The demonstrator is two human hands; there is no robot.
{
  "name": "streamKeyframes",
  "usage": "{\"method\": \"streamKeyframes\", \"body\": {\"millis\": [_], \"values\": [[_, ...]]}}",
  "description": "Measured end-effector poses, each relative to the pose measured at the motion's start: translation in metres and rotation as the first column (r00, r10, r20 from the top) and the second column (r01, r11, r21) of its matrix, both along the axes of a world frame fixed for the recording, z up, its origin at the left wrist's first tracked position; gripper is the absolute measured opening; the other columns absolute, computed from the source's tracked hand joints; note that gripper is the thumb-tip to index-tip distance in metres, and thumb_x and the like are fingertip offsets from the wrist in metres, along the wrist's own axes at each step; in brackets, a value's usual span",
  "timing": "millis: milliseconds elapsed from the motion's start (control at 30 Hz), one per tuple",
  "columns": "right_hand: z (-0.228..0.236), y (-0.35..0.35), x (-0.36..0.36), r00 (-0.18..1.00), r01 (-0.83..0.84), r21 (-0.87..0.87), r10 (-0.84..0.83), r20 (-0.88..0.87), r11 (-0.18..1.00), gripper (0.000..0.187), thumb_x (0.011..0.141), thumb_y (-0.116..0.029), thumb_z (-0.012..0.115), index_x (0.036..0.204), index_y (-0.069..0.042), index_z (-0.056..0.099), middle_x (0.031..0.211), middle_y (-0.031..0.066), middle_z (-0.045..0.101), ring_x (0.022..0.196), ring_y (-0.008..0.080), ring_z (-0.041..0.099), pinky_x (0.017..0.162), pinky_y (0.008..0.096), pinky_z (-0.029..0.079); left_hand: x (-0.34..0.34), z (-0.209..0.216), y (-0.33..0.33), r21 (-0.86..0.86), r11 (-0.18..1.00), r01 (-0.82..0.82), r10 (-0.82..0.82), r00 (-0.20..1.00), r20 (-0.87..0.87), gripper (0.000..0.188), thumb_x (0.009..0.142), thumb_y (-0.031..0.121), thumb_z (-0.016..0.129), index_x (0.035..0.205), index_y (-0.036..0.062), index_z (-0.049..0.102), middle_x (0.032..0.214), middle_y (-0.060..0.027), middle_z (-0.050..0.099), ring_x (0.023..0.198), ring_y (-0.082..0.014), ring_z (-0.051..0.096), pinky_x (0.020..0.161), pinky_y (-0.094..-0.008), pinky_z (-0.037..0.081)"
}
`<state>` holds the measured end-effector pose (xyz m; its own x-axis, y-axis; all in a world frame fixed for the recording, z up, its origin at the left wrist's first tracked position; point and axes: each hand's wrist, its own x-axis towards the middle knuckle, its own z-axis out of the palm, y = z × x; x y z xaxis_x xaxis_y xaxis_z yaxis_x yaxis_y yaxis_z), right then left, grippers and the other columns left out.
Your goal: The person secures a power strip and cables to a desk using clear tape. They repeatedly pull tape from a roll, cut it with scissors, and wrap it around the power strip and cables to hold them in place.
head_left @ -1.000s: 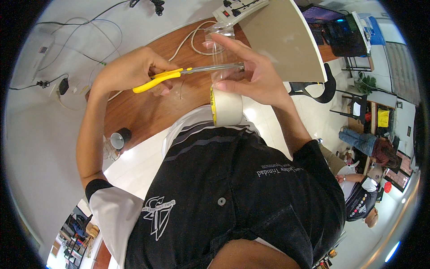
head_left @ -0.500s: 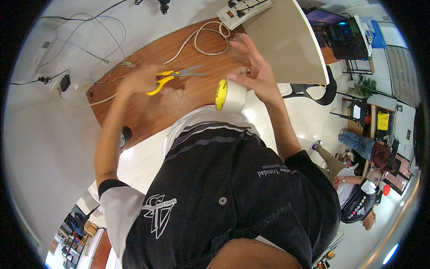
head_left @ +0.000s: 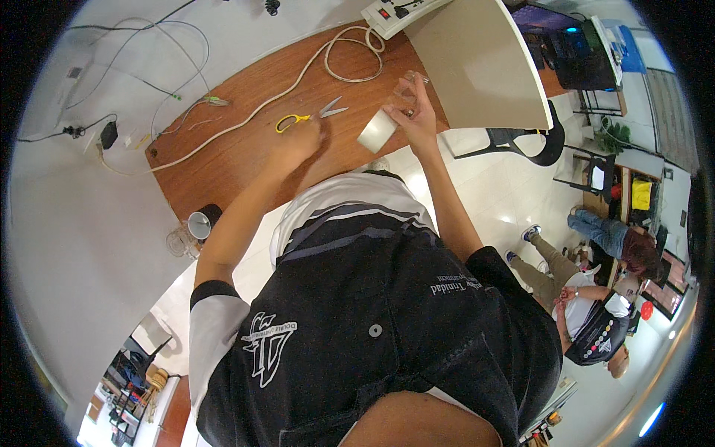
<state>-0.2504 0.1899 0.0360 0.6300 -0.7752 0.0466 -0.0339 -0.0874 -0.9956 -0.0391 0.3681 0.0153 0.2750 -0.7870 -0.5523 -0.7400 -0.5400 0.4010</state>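
Right hand [head_left: 421, 119]: the grip grasps the tape roll [head_left: 377, 132] over the tabletop [head_left: 231, 160]. Left hand [head_left: 298, 144]: at the handles of the spread yellow scissors [head_left: 325, 114]; whether its grip holds them cannot be told.

We ran one view: left head-worn fisheye, close in, aimed steeply down over the wearer's shirt [head_left: 335, 298] and wooden desk [head_left: 212, 175].

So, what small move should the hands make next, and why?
Perhaps the left hand should close the yellow-handled scissors: it is at their handles, and their blades stand apart, pointing toward the side where the right hand holds the roll of packing tape.
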Motion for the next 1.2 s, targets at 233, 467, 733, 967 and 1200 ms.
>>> {"method": "streamKeyframes", "body": {"millis": [233, 467, 733, 967, 1200], "values": [[0.003, 0.015, 0.004, 0.998, 0.031, 0.012, -0.032, 0.051, 0.999, 0.108, 0.085, 0.000, 0.081, 0.167, -0.011, 0.012, 0.159, 0.0206, 0.037, 0.133, 0.0254, 0.053, 0.098, 0.0359, 0.057, -0.053, 0.004, -0.036, -0.329, 0.890, -0.314, 0.070, 0.809, -0.584, 0.055, 0.099, 0.056, 0.062, 0.109, 0.0038, 0.075, 0.091, -0.0126, 0.074, 0.086, -0.0230, 0.069, 0.076, -0.0374, 0.049], [-0.007, 0.008, -0.006, 0.996, 0.080, -0.121, -0.074, 0.052, 0.989, 0.127, 0.079, -0.002, 0.087, 0.167, -0.015, -0.003, 0.168, 0.0215, 0.022, 0.140, 0.0349, 0.050, 0.097, 0.0378, 0.059, -0.069, 0.016, -0.031, -0.501, 0.792, -0.348, -0.017, 0.808, -0.588, 0.040, 0.097, 0.042, 0.072, 0.105, 0.0022, 0.074, 0.088, -0.0071, 0.071, 0.079, -0.0142, 0.062, 0.070, -0.0318, 0.047], [-0.004, -0.006, -0.034, 0.979, 0.117, -0.009, -0.114, 0.171, 0.993, 0.119, 0.086, -0.007, 0.082, 0.167, -0.010, -0.006, 0.161, 0.0203, 0.040, 0.142, 0.0335, 0.050, 0.116, 0.0432, 0.044, -0.071, -0.024, -0.019, -0.792, 0.559, 0.243, -0.113, 0.969, 0.218, 0.023, 0.092, 0.031, 0.072, 0.098, 0.0082, 0.072, 0.101, -0.0095, 0.071, 0.097, -0.0308, 0.065, 0.088, -0.0486, 0.041], [-0.003, -0.004, -0.039, 0.968, 0.161, 0.049, -0.168, 0.188, 0.986, 0.095, 0.104, -0.055, 0.047, 0.165, 0.000, -0.001, 0.116, 0.0148, 0.073, 0.124, 0.0255, 0.063, 0.115, 0.0402, 0.041, -0.053, -0.104, 0.000, -0.704, 0.585, 0.403, -0.192, 0.912, 0.362, 0.026, 0.090, 0.032, 0.072, 0.104, 0.0096, 0.075, 0.111, -0.0063, 0.070, 0.111, -0.0260, 0.062, 0.098, -0.0478, 0.037], [0.020, 0.013, -0.030, 0.982, 0.000, -0.029, 0.005, 0.189, 1.000, 0.097, 0.103, -0.066, 0.044, 0.167, -0.006, 0.004, 0.101, 0.0095, 0.070, 0.103, 0.0211, 0.067, 0.102, 0.0377, 0.048, -0.054, -0.015, -0.034, -0.602, 0.693, -0.396, 0.016, 0.844, -0.536, 0.039, 0.099, 0.038, 0.068, 0.116, 0.0040, 0.073, 0.117, -0.0089, 0.071, 0.108, -0.0237, 0.064, 0.098, -0.0398, 0.044]]}}
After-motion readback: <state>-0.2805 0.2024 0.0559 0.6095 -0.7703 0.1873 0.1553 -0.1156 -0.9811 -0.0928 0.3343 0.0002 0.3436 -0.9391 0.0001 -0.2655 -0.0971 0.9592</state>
